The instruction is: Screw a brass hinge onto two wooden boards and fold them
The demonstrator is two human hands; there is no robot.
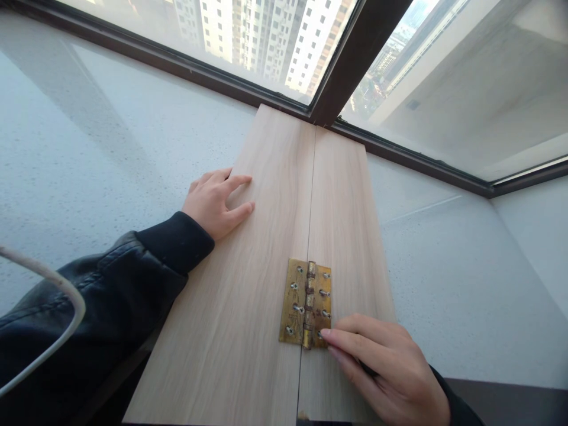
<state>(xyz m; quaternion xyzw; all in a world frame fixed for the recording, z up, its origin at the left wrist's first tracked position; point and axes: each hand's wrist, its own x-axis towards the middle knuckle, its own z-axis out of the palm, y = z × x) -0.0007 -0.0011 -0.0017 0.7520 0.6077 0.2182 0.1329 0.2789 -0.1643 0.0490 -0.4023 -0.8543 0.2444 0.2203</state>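
Note:
Two pale wood-grain boards, a left board (pixel 222 331) and a narrower right board (pixel 344 219), lie side by side with a thin seam between them. A worn brass hinge (pixel 309 305) lies flat across the seam, with several screws in its holes. My left hand (pixel 217 201) rests open on the left board's outer edge, thumb and index finger spread on top, the other fingers partly hidden. Drawn together, the fingertips of my right hand (pixel 386 361) are at the lowest screw (pixel 320 335) in the hinge's right leaf. They partly cover that corner.
A speckled white sill (pixel 110 165) lies under and beside the boards. Behind their far ends run dark window frames (pixel 341 59), with tall buildings outside. A white cable (pixel 66 287) curves across the lower left, in front of my sleeve.

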